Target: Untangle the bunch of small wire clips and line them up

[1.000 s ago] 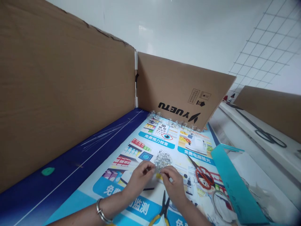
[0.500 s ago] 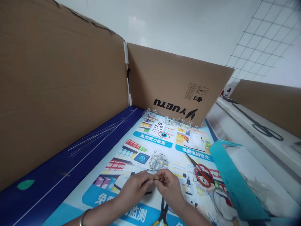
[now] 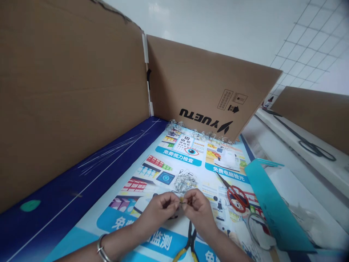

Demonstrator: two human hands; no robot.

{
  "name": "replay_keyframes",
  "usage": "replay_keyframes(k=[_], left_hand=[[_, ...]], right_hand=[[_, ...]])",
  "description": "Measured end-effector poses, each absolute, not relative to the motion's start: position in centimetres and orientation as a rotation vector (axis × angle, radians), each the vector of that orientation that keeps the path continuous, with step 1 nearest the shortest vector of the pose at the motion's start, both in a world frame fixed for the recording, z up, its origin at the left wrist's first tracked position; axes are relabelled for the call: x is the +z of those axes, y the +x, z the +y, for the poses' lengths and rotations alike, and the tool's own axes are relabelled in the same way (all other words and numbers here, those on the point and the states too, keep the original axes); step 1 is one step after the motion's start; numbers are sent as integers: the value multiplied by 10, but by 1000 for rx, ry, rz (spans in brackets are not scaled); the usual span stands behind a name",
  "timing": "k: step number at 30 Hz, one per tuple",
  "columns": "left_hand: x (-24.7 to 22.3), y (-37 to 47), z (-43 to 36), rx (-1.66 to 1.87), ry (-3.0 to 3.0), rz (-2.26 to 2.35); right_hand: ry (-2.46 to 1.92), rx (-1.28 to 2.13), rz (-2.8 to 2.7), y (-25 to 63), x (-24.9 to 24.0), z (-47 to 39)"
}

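Observation:
My left hand (image 3: 161, 210), with a metal bangle (image 3: 101, 249) on its wrist, and my right hand (image 3: 198, 211) meet at the lower middle of the head view. Both are closed in a pinch, fingertips nearly touching, on a small dark, thin piece (image 3: 182, 202) with a bit of yellow by it. Its exact shape is too small to tell. Just beyond the fingers lies a tangled clump of clear and dark wire-like loops (image 3: 185, 182). Pliers with yellow and black handles (image 3: 190, 242) lie below, between my wrists.
Red-handled scissors (image 3: 236, 196) lie right of my hands. A teal folder-like tray (image 3: 276, 207) holds pale material. More tangled loops (image 3: 174, 127) line the foot of the cardboard panel (image 3: 201, 83). Thin strands (image 3: 114, 149) lie on the blue strip at left.
The view has tilted and shifted slightly. My fingertips have moved a little apart, and more of the dark piece shows between them. More of the pliers is visible.

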State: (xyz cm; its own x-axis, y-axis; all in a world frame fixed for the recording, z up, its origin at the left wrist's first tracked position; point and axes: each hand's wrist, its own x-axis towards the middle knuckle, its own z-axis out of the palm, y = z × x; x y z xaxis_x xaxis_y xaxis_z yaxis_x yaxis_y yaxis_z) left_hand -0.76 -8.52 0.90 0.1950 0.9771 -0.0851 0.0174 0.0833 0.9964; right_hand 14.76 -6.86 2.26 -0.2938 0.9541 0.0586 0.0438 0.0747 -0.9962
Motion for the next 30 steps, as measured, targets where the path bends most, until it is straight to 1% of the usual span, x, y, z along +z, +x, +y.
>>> replay_keyframes(k=[6,14,24,30], left_hand=[[9,-8,-85,1016,1064,981],[11,-8,-84,1076,1015,931],[3,-8,-87,1059,1258,1054],[5,-8,-86,1036,1398,1200]], right_hand=[[-1013,1392,-1388,150,20,-71],[-1076,1408,-1468,151,16,-68],[-1129,1186,-1654,150,18,-68],[-1203,1164,-1686,148,19,-68]])
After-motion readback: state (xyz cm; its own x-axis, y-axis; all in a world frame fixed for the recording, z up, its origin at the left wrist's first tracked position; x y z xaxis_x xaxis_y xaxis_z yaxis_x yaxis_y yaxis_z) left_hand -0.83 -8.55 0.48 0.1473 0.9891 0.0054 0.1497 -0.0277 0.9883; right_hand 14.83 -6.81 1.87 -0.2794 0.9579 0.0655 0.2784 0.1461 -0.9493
